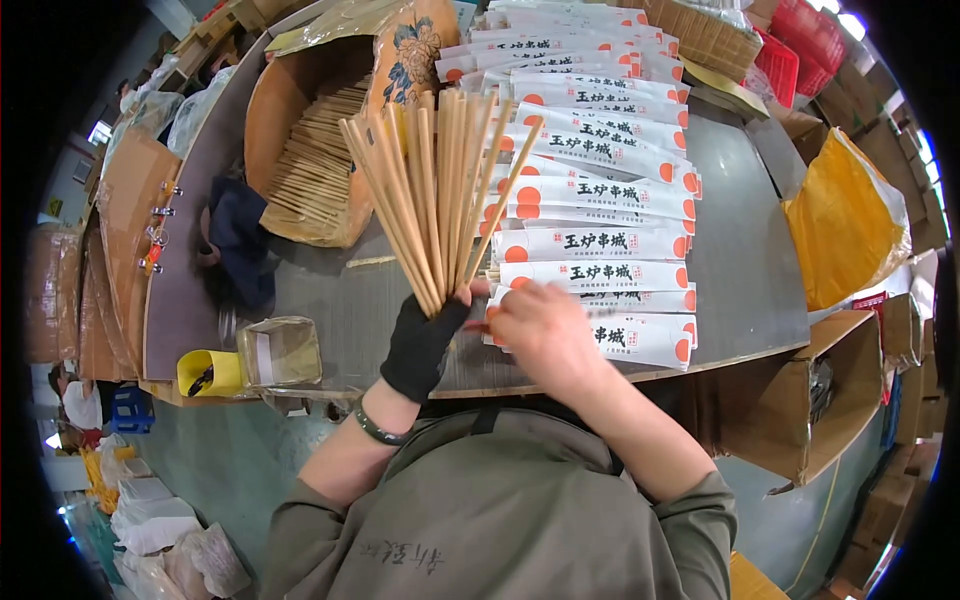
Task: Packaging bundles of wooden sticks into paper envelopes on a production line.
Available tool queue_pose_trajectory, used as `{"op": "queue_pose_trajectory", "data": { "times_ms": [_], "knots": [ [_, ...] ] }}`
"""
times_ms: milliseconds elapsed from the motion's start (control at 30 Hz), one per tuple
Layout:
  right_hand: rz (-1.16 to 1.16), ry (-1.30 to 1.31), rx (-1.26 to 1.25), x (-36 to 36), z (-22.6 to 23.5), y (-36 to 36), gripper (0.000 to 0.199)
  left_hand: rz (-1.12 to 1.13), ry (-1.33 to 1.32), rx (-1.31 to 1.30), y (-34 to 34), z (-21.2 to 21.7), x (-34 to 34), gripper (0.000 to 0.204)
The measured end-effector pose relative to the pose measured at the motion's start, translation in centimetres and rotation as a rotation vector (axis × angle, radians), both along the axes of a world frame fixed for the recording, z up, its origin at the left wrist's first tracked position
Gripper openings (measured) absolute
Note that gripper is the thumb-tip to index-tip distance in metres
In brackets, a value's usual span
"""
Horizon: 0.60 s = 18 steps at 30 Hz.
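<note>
Grey tabletop point(740, 250) carrying a long overlapping row of white paper sleeves point(600, 190), printed ends to the right. Open box point(300, 150) of spare chopsticks at left. Left hand point(420, 345), in a black glove, grip pressed around a fanned bundle of chopsticks point(430, 190); long axes run away from the person, tips spreading upward. Right hand point(540, 330) pinches one stick at the bundle's base, over the nearest sleeve. Judgement: draw single sticks out along their axis, keeping the fan loose.
</note>
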State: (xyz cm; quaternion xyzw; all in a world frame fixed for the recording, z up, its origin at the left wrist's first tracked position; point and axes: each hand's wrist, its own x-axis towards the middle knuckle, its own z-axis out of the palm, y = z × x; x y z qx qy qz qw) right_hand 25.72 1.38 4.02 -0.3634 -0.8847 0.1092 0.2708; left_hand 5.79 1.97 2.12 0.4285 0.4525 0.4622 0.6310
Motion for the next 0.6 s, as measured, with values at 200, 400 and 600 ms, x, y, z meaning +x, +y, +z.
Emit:
{"op": "queue_pose_trajectory", "data": {
  "times_ms": [200,400,600],
  "knots": [
    [-0.224,-0.087,-0.002,3.0,-1.2,-1.6,0.032,0.313,0.495,0.081,1.5,-2.4,-3.1,0.029],
    [-0.092,-0.108,0.077,3.4,-4.2,-3.8,0.028,0.39,0.351,0.045,0.1,-2.5,-3.1,0.028],
    [-0.167,0.102,0.005,3.5,-3.8,-3.6,0.029,0.349,0.514,0.083,-0.5,-2.3,-5.0,0.028]
  ]
}}
